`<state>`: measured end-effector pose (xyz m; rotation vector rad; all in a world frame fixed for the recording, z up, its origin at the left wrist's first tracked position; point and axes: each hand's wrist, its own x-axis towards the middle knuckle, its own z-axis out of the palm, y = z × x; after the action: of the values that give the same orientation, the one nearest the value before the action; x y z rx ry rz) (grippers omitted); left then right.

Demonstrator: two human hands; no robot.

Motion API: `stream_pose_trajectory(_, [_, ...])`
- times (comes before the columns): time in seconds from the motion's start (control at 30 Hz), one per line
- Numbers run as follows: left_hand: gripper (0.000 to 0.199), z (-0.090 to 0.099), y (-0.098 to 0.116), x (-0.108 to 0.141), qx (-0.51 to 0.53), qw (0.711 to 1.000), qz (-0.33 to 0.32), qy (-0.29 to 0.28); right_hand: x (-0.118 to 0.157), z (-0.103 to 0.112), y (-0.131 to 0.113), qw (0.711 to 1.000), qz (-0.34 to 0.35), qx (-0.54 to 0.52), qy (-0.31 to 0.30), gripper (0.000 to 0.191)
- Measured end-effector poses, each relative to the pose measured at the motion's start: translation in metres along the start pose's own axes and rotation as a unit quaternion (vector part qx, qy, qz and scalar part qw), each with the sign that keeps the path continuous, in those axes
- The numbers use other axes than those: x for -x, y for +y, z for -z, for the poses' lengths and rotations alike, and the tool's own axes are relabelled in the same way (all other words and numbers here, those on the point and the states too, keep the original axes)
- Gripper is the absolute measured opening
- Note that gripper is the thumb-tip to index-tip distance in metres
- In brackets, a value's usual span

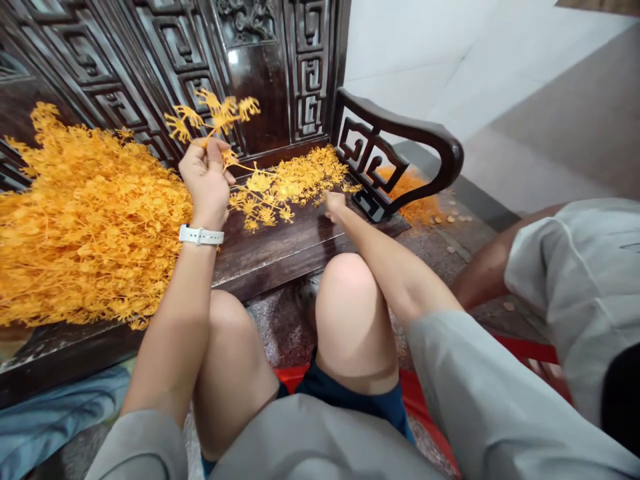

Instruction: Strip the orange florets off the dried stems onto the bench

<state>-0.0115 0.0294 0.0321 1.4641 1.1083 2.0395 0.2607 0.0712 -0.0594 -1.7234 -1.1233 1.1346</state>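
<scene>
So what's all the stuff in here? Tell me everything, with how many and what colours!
Big heap of sprigs: 1, yellow-orange, bench's left side
Small pile of sprigs: 1, yellow, bench's right side
Held sprig: at least 1, yellow, in the left hand
Floor pile: 1, orange, beyond the armrest
Carved bench: 1, dark brown, in front
Wall: white, top right
Floor: speckled, underneath
Blue cloth: 1, bottom left
Red thing: 1, behind the knees
Another person: 1, grey clothes, right
Black shape: 1, unclear, bottom right
Watch strap: 1, white, left wrist
Shirt: 1, grey, bottom
Shorts: 1, navy, bottom
Knees: 2, bare, centre
Left hand: 1, bare, raised
Right hand: 1, bare, near small pile
</scene>
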Motion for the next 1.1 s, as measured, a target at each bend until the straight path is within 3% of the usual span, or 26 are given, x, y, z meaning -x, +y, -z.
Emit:
stream_pose_trajectory(0.1, [0.053,0.014,-0.027,-0.002,0.017,0.999,0.041,-0.001,0.003,-0.005,0.000,0.999,0.036,0.039,-0.007,0.028])
stream_pose_trajectory(0.23, [0.052,0.021,-0.063,0.005,0.044,0.996,0.076,-0.026,0.008,-0.025,-0.012,0.981,0.093,0.113,-0.125,0.029])
stream_pose_trajectory(0.33, [0.051,0.021,-0.072,0.006,0.053,0.993,0.096,-0.037,0.010,-0.033,-0.024,0.962,0.139,0.152,-0.177,0.027])
stream_pose_trajectory(0.4, [0.051,0.019,-0.072,0.006,0.052,0.993,0.103,-0.028,0.007,-0.031,-0.035,0.956,0.191,0.184,-0.129,0.014])
stream_pose_trajectory(0.43, [0.051,0.018,-0.072,0.005,0.052,0.993,0.103,-0.023,0.005,-0.029,-0.040,0.949,0.223,0.207,-0.077,0.019])
stream_pose_trajectory(0.53, [0.050,0.015,-0.069,0.004,0.056,0.993,0.097,-0.021,-0.001,-0.020,-0.054,0.906,0.309,0.284,0.050,0.063])
stream_pose_trajectory(0.6, [0.050,0.015,-0.069,0.003,0.057,0.994,0.093,-0.029,-0.001,-0.018,-0.058,0.892,0.333,0.303,0.031,0.081])
stream_pose_trajectory(0.73, [0.052,0.016,-0.069,0.000,0.071,0.993,0.082,-0.050,0.011,-0.031,-0.058,0.919,0.333,0.206,-0.056,0.075])
stream_pose_trajectory(0.87, [0.054,0.015,-0.065,-0.002,0.070,0.994,0.068,-0.056,0.032,-0.048,-0.062,0.957,0.225,0.013,-0.184,0.066])
stream_pose_trajectory(0.97, [0.049,0.013,-0.060,0.000,0.048,0.996,0.059,-0.048,0.046,-0.051,-0.067,0.946,0.169,-0.078,-0.265,0.051])
stream_pose_trajectory(1.1, [0.039,0.014,-0.054,0.004,0.039,0.998,0.048,-0.010,0.052,-0.054,-0.073,0.937,0.167,-0.133,-0.275,0.035])
